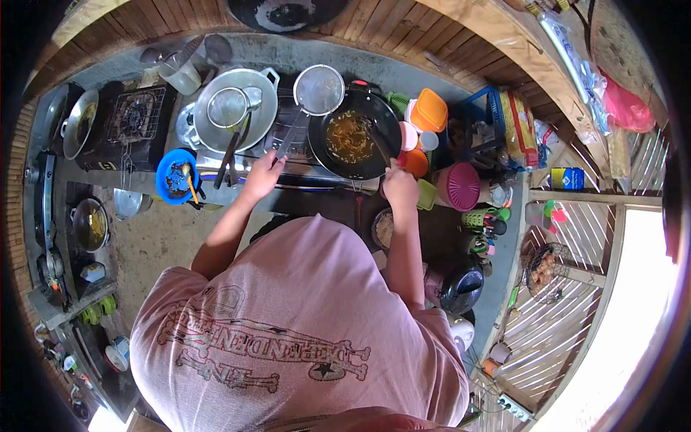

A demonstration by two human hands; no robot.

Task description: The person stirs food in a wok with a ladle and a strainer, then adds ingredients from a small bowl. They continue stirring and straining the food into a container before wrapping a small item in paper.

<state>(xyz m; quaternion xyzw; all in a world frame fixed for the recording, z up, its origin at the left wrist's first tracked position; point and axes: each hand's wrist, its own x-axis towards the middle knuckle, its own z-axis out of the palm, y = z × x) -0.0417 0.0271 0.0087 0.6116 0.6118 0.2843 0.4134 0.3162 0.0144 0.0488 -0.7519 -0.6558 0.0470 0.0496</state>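
Observation:
My left hand [263,177] is closed round the long handle of a mesh strainer [319,88]. The strainer's round basket hangs over the left rim of a black wok [322,147] on the stove. Thin browned strips of food [350,138] lie in oil in the wok. In my right hand [400,189] is the handle of a spatula [379,142], whose blade reaches down into the wok at its right side. To the left stands a large metal pot [266,90] with a smaller strainer [228,108] resting across it.
A blue bowl [163,189] with dark contents and a spoon stands left of my left hand. Farther left is a second stove [137,119]. Plastic tubs, including an orange-lidded container [430,109] and a pink-lidded container [461,186], crowd the wok's right side.

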